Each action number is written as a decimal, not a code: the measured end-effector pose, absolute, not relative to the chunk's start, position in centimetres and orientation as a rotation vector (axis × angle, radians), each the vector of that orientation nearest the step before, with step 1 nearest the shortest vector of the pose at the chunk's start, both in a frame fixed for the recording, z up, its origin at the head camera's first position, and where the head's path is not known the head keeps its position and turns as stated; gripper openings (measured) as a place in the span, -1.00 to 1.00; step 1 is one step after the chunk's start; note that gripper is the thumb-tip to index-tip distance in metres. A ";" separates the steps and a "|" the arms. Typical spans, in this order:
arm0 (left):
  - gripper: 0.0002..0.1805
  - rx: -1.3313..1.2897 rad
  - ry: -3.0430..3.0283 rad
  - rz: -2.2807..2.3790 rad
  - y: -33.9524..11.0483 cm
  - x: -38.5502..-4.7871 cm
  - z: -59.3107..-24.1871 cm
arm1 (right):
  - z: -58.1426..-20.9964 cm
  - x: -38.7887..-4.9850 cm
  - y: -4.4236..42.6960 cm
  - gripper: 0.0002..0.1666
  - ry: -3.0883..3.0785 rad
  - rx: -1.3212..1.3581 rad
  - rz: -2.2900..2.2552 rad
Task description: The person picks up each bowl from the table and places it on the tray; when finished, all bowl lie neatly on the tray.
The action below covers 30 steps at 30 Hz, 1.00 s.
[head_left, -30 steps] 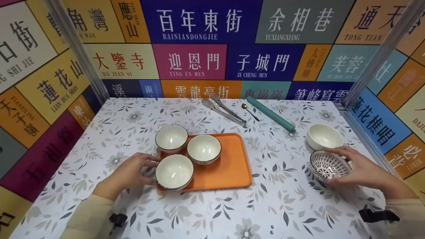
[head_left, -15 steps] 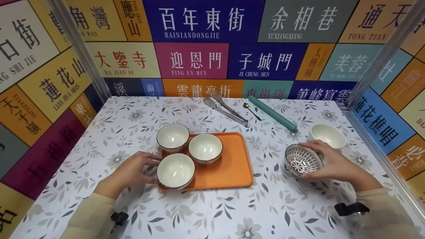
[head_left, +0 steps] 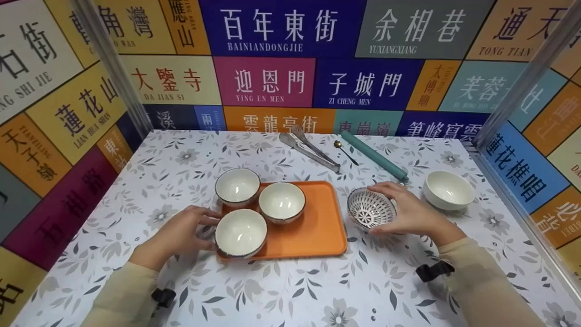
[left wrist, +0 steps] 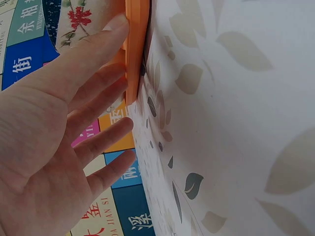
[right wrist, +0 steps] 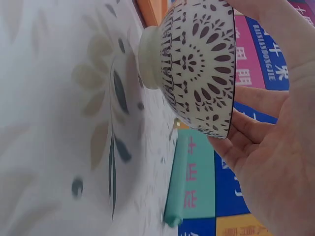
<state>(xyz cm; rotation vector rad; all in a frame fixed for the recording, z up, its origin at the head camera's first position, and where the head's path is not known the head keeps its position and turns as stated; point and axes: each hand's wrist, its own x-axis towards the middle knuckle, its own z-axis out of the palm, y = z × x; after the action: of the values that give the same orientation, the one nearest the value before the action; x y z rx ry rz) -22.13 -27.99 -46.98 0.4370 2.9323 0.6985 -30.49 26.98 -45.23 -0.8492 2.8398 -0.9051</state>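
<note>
My right hand [head_left: 413,211] grips a small bowl [head_left: 371,210] by its rim, just right of the orange tray [head_left: 317,227]. Inside, the bowl has a dark dashed pattern; in the right wrist view its patterned outside shows, with its foot slightly above the table. My left hand [head_left: 181,231] is at the tray's left side, beside the front one of three cream bowls [head_left: 240,232] with dark rims. In the left wrist view that hand's fingers are fairly straight near the tray edge [left wrist: 138,49], and a bowl with a red flower [left wrist: 78,19] stands behind the thumb.
A plain white bowl [head_left: 448,190] stands at the right. Towards the back lie metal tongs [head_left: 313,152], a small spoon [head_left: 346,152] and a green roll [head_left: 374,156]. Walls with printed signs enclose the table's back and sides.
My right hand has carried the patterned bowl leftward, away from the plain white bowl and close to the tray. My left hand has stayed beside the tray.
</note>
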 end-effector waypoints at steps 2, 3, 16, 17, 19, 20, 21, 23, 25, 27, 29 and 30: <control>-0.38 0.421 2.926 0.703 -28.0 -22.2 -47.0 | -45.1 -31.0 25.7 0.33 2.825 -0.881 -0.922; -0.39 0.415 2.924 0.704 -28.1 -22.2 -47.0 | -45.1 -31.2 25.1 0.33 2.815 -0.896 -0.935; -0.37 0.347 2.903 0.705 -27.8 -22.1 -46.7 | -44.2 -34.4 18.8 0.32 2.736 -0.941 -0.985; -0.37 0.349 2.905 0.705 -27.8 -22.1 -46.6 | -44.2 -34.7 18.5 0.32 2.731 -0.942 -0.986; -0.36 0.344 2.906 0.708 -27.8 -22.1 -46.6 | -44.2 -35.3 17.9 0.33 2.727 -0.945 -0.987; -0.36 0.340 2.906 0.709 -27.8 -22.1 -46.6 | -44.2 -35.5 17.7 0.33 2.726 -0.947 -0.988; -0.35 0.345 2.905 0.714 -27.8 -22.1 -46.6 | -44.3 -35.8 17.5 0.32 2.725 -0.944 -0.989; -0.35 0.365 2.908 0.714 -27.8 -22.1 -46.6 | -44.5 -36.2 17.2 0.33 2.736 -0.945 -0.971; -0.36 0.397 2.916 0.709 -27.8 -22.1 -46.7 | -44.7 -36.6 17.0 0.33 2.751 -0.950 -0.948; -0.38 0.433 2.928 0.703 -27.9 -22.2 -46.8 | -44.8 -36.9 16.8 0.33 2.763 -0.954 -0.924; -0.40 0.459 2.940 0.693 -27.9 -22.2 -46.8 | -45.0 -37.2 16.6 0.32 2.768 -0.956 -0.906; -0.39 0.450 2.938 0.696 -27.9 -22.2 -46.9 | -45.0 -37.3 16.5 0.33 2.767 -0.950 -0.899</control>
<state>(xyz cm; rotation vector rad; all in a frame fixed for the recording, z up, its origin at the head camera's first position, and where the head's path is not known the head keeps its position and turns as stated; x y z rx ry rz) -22.22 -27.93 -46.86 0.4502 2.9383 0.6959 -37.29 16.46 -44.98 -0.9498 2.7671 -0.8991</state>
